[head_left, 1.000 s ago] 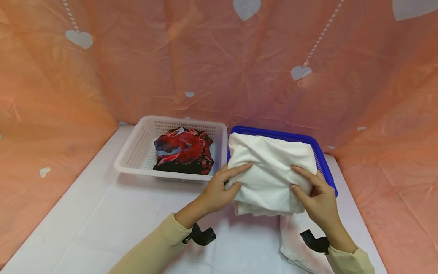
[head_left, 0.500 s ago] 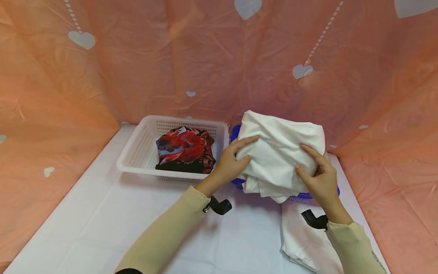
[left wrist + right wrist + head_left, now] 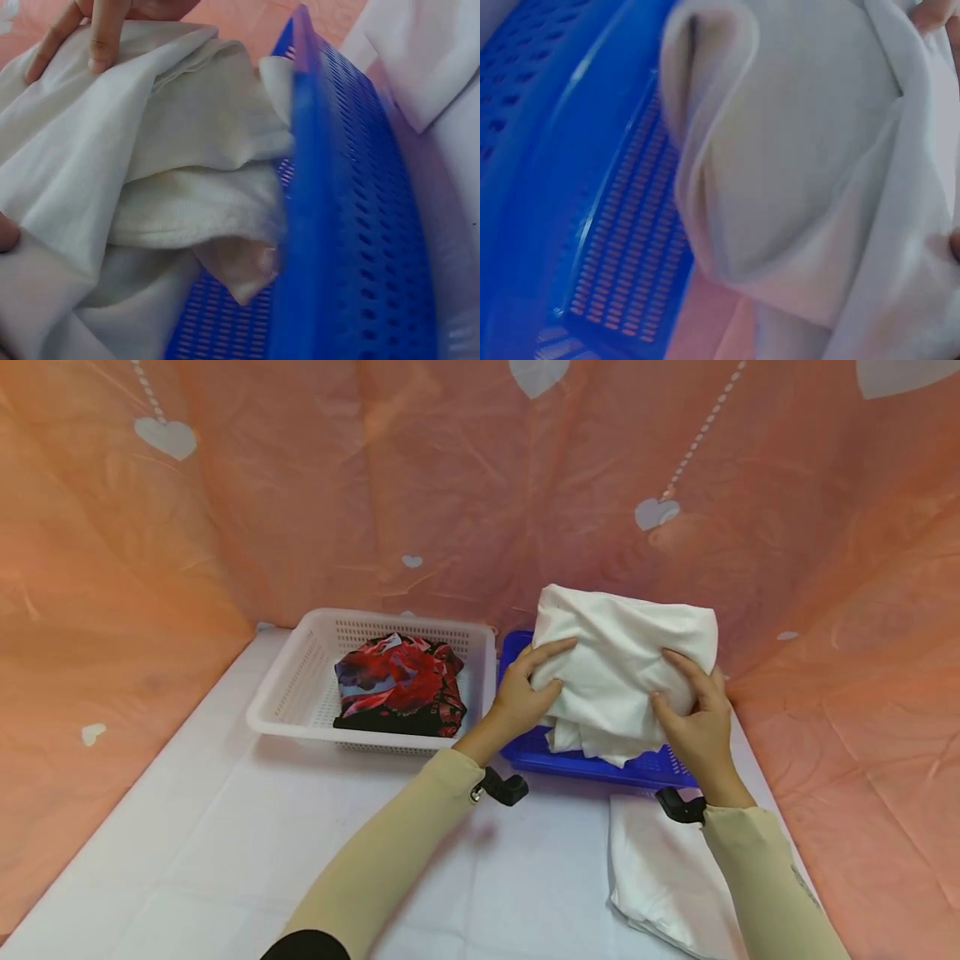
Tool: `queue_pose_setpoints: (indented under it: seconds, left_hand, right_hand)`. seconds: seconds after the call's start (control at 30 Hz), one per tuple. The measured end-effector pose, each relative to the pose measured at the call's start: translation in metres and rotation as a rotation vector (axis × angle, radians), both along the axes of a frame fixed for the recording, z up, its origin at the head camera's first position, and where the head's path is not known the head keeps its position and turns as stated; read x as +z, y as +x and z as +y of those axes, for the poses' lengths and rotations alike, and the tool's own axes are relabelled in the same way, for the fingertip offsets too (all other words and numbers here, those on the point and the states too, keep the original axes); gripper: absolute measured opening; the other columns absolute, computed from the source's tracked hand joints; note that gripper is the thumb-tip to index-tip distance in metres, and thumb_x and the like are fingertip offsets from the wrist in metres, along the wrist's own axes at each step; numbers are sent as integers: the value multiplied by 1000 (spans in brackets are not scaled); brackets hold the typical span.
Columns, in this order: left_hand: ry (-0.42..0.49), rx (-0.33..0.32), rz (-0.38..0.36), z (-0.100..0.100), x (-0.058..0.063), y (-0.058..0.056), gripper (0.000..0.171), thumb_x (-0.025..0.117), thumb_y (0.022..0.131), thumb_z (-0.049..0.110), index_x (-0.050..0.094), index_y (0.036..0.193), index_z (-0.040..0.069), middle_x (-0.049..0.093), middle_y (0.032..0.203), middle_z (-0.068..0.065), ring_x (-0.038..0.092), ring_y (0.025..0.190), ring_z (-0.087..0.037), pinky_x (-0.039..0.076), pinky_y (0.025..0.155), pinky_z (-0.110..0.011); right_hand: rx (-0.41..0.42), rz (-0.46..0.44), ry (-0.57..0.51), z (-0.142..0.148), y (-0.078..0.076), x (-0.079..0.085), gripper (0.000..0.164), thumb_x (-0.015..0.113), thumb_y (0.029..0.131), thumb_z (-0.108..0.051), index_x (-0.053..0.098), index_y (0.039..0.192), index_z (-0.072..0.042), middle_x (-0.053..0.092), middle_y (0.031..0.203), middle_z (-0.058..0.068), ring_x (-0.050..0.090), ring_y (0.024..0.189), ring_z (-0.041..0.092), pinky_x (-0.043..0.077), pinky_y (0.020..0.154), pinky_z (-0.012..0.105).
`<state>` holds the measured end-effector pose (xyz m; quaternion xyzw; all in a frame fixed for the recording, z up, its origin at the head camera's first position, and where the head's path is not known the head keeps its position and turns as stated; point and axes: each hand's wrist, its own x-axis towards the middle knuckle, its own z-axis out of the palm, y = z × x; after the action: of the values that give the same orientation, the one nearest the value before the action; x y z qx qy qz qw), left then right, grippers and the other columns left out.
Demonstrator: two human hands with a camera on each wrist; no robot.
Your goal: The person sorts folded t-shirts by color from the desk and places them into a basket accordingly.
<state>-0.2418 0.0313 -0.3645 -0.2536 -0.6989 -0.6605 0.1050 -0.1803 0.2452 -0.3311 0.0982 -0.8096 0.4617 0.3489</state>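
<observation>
At far left, an orange heart-print drape [image 3: 112, 552] meets a white table cover [image 3: 187, 852]. Left of centre sits a white perforated plastic basket [image 3: 288, 681], with a folded black, red and blue floral garment [image 3: 401, 685] inside.

From bottom centre a beige sleeve [image 3: 375, 852] reaches up and right to the left hand [image 3: 525, 693], which grips the left side of a folded white cloth [image 3: 618, 664], thumb and one finger on its front face and the other fingers mostly hidden.

The cloth is right of centre, raised over a blue perforated plastic basket [image 3: 592, 767]. It is slightly wider than tall; its long axis runs left to right, dipping a little to the right. The smooth upper edge faces the back drape, while loose corners point down towards the basket's front; I cannot tell whether they touch it.

The right hand [image 3: 701, 718] grips the right side likewise, thumb and a finger on the front. Below it, at lower right, another folded white cloth [image 3: 667, 868] lies on the table cover, partly behind the right sleeve [image 3: 765, 877].
</observation>
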Motion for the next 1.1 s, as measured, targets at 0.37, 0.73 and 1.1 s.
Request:
queue_pose_setpoints:
  seconds: [0.37,0.73,1.1]
  left_hand:
    - [-172,24,-107,12,-40,-10,65,64,80,-6,51,140,17,51,144,-2,42,136,-18,38,107,-33]
    - [-408,21,-359,15,-45,-14,79,69,81,0,36,148,27,43,150,-5,55,110,-23,47,74,-27]
    - [-630,16,-414,23,-45,-19,80,71,81,7,33,150,22,49,144,-11,50,127,-25,46,97,-37]
  right_hand:
    - [21,-100,60,11,-12,-29,47,66,72,13,64,118,2,46,106,-10,46,95,2,37,75,11]
    - [75,-439,110,46,-48,-72,53,69,80,-3,58,132,-11,40,145,26,28,139,39,29,108,53]
    - [116,-581,268,56,-58,-79,56,69,81,-5,54,135,-5,38,144,33,24,138,51,24,108,64]
